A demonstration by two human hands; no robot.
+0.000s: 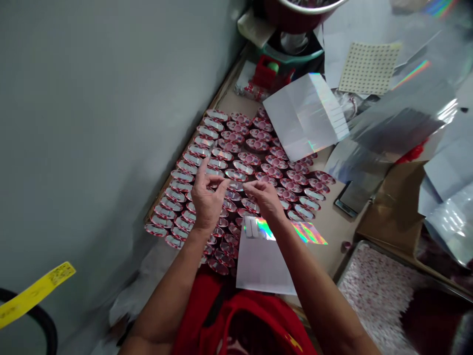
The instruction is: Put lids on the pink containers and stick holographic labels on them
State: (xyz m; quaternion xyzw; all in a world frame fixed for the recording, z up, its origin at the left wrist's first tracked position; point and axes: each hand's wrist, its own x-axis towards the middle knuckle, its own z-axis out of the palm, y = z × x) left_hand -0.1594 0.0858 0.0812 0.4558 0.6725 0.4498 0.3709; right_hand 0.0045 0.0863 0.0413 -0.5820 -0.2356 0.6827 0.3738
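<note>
Rows of small round tins or jars (249,158) with red-and-pink patterned tops cover the table before me. Many tops carry a pale, shiny strip; others show a pink circle instead. Over the middle rows, a small clear sticker (236,186) spans the gap between my fingertips. My left hand (207,195) pinches its left end with the thumb and a finger, the index finger pointing up. At the right end, the thumb and index finger of my right hand (264,196) are pressed together. A sheet of holographic stickers (264,266) lies under my right forearm.
Another holographic sheet (305,116) rests over the far right rows. Beyond it are a dotted yellowish sheet (369,69), plastic film and a dark red bowl (295,17) on a scale. A small flat device (347,199) and a tray (373,281) are at right; a wall (111,98) borders the left.
</note>
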